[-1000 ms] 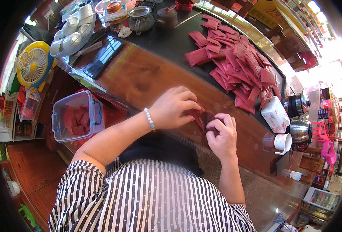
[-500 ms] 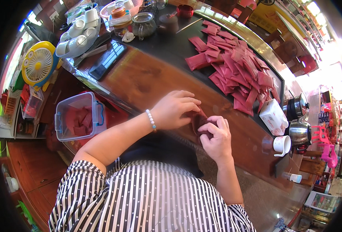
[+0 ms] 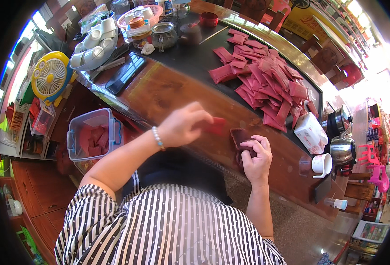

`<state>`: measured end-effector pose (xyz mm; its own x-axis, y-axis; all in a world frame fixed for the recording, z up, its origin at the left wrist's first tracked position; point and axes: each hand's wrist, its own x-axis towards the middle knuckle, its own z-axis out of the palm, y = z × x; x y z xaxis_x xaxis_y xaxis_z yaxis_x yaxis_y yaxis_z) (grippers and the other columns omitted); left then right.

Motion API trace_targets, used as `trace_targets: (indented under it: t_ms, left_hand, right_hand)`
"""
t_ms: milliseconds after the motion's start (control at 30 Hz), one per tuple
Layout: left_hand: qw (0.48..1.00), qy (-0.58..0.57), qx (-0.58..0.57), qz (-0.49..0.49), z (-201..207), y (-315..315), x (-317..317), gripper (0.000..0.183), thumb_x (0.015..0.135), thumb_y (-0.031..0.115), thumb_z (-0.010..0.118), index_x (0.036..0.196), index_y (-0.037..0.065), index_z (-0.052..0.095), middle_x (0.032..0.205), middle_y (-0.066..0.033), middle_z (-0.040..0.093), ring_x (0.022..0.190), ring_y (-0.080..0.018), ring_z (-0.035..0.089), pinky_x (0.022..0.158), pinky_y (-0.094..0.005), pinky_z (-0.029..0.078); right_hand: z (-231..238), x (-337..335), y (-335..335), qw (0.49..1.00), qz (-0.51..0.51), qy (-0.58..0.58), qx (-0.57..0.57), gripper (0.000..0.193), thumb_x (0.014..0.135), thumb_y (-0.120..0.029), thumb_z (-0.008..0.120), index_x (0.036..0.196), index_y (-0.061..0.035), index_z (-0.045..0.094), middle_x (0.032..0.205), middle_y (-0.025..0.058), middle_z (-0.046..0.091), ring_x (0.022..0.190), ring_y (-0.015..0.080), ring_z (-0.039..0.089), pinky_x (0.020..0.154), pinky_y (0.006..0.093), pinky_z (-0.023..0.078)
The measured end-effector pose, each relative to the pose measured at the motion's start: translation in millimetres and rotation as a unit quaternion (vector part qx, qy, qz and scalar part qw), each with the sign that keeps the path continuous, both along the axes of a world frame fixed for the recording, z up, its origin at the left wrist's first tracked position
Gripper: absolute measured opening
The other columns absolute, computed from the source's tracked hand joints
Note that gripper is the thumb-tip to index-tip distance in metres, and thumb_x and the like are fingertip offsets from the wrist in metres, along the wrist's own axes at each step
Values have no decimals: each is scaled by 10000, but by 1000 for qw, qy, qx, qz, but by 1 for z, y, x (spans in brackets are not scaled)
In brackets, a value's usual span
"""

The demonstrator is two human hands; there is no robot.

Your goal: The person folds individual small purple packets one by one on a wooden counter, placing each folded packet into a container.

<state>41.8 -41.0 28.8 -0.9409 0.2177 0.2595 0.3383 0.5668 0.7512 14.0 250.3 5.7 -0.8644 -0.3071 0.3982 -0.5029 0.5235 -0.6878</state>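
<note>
head view, going from the left: what lies where?

just past the near edge of the table (image 3: 173,86), toward its left end, a clear tub (image 3: 81,123) holds a small batch of packets (image 3: 98,140), reddish ones.

and the hands?

the left hand (image 3: 184,126) is above the table's near edge, blurred, its fingers seeming to pinch a single red packet (image 3: 216,126). just right of that is a dark brown piece (image 3: 238,136), perhaps a pouch, pinched between the thumb and curled fingers of the right hand (image 3: 256,157).

are the two joined?

they look apart, with a bit of table showing between them.

so that packet's finished?

i'd judge it to be between steps: clear of the brown piece, but not yet set down anywhere.

and further right?

a big heap of red packets (image 3: 270,79) on the black tray (image 3: 190,57), along the table's far edge, toward the right.

finished ones, or waiting ones?

nothing here settles it. the heap far outnumbers the tub's batch, so if the heap is the finished lot, i'd guess the work is well along; if the tub takes the finished ones, most of it is left.
</note>
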Motion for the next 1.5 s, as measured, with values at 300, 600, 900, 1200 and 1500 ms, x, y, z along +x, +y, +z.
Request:
trace_targets:
  t_ms: [300,600,900,1200,1500]
  left_hand:
    - [920,-2,-233,314,41,-154,113,353,777,-46,634,1105,69,693,994,-131,630,902,-317,662,802,-394,537]
    - [836,-76,-338,425,50,-176,144,342,785,147,803,1115,99,727,1198,-132,639,1150,-343,626,1017,-418,512]
    - [965,26,-169,200,2,-45,-53,516,880,321,790,1310,65,662,1287,-143,678,1229,-343,624,1065,-427,485]
    - [958,38,-211,192,-34,10,-156,516,867,307,768,1320,90,649,1299,-143,672,1232,-351,601,1031,-467,499]
    - [973,65,-134,179,-35,-18,-119,331,856,114,680,1182,74,718,1096,-125,733,909,-317,683,847,-404,556]
  right_hand:
    - [-5,1,4,1000,0,-5,-7,207,728,3,682,890,-94,767,1070,125,667,1006,314,625,884,413,526]
    - [-2,1,1,1000,7,-2,-2,192,736,-19,678,890,-93,766,1074,125,669,1008,317,621,897,418,519]
    - [-1,0,1,1000,5,17,-1,201,715,5,686,877,-86,761,1055,124,668,969,312,626,857,409,528]
    - [1,1,1,1000,3,4,6,209,708,5,689,875,-96,766,1077,129,680,986,318,638,849,400,539]
    - [2,1,0,1000,3,7,1,211,707,11,684,873,-92,764,1069,124,681,973,310,635,845,401,538]
